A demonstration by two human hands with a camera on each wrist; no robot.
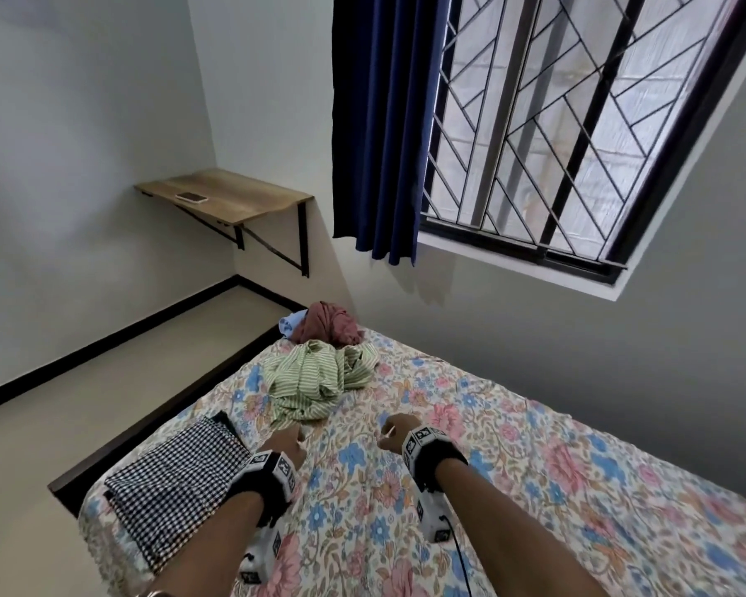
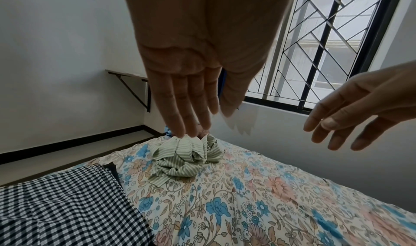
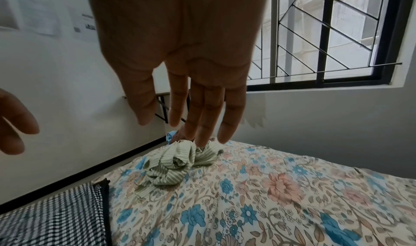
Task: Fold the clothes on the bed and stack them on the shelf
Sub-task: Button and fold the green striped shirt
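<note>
A crumpled green striped shirt [image 1: 315,381] lies on the floral bedsheet [image 1: 513,458], with a dusty-red garment [image 1: 328,325] and a light blue one [image 1: 291,325] bunched behind it at the bed's far corner. A folded black-and-white checked garment [image 1: 169,489] lies at the bed's left edge. My left hand [image 1: 287,439] and right hand [image 1: 390,430] hover above the sheet just short of the striped shirt [image 2: 186,159], both with straight fingers and holding nothing. In the right wrist view the striped shirt [image 3: 180,162] lies beyond my fingertips [image 3: 200,139].
A wooden wall shelf [image 1: 233,200] on black brackets hangs in the far left corner with a phone [image 1: 191,197] on it. A barred window [image 1: 578,122] with a dark blue curtain [image 1: 384,122] is behind the bed. Bare floor [image 1: 82,402] runs along the bed's left.
</note>
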